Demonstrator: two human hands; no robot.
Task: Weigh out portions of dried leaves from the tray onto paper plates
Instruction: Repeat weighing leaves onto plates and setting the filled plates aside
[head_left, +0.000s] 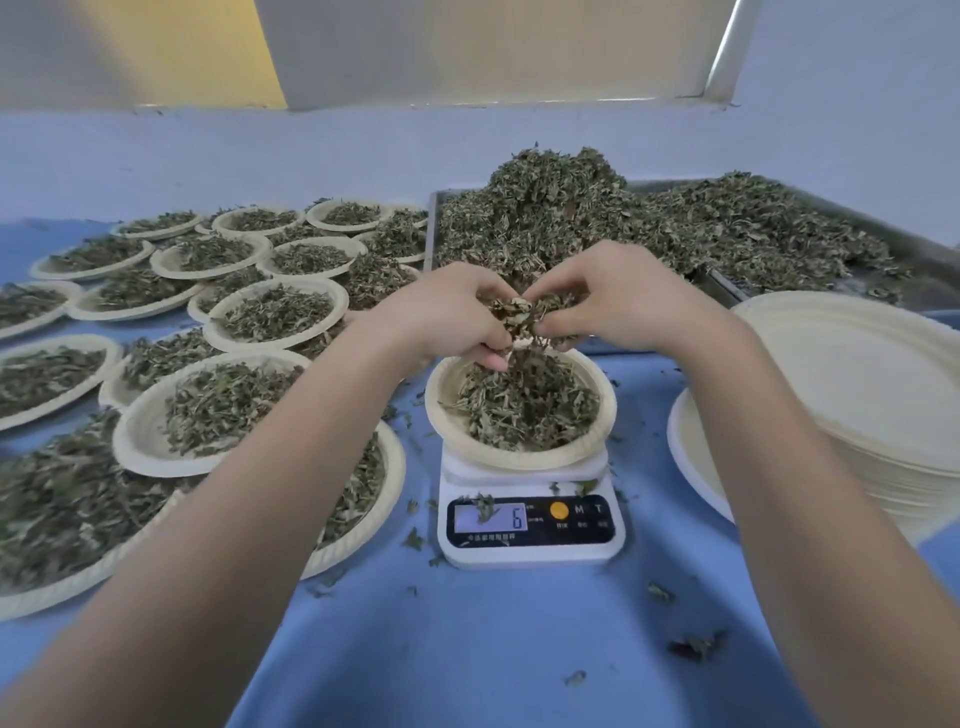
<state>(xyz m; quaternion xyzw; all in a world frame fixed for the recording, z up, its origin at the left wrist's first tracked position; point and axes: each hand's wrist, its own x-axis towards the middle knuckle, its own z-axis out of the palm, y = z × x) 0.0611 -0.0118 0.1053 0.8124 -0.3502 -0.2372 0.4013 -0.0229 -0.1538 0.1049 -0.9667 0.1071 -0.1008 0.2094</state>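
A paper plate (597, 426) heaped with dried leaves (530, 405) sits on a small white digital scale (530, 519); its display shows a 6, with a leaf lying over the left part of it. Just above the plate, my left hand (457, 312) and my right hand (618, 296) meet, fingers curled around one clump of dried leaves (530, 312). Some leaves hang from the clump down to the heap. Behind the hands, a metal tray (883, 234) holds a large mound of dried leaves (597, 213).
Several filled paper plates (218, 410) cover the blue table on the left, some overlapping. A tall stack of empty paper plates (872, 395) stands at the right. Loose leaf bits (696, 647) are scattered on the blue tabletop near me. A pale wall is close behind the tray.
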